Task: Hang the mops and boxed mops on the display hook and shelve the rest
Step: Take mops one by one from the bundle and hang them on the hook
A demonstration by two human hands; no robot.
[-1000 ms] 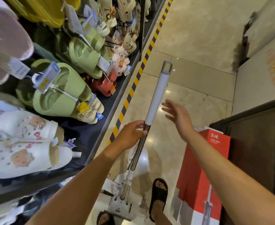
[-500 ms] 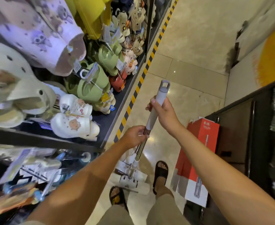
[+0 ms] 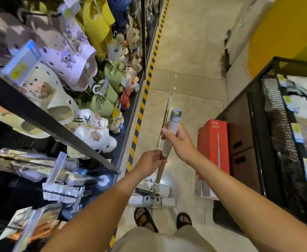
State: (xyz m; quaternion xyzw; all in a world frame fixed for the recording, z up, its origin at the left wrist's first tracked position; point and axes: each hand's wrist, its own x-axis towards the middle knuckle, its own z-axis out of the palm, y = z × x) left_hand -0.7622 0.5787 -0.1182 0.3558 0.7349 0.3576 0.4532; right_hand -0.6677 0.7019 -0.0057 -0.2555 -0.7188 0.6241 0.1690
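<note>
As right hand (image 3: 179, 142) holds mop (image 3: 173, 122), tiled floor (image 3: 187, 51) gleams.

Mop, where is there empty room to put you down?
Bare floor lies ahead, between the striped tape and the red box. The slipper shelves on the left and the wire basket on the right are crowded.

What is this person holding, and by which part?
A mop. The right hand grips its grey handle near the top; the left hand holds the metal pole just below.
</note>
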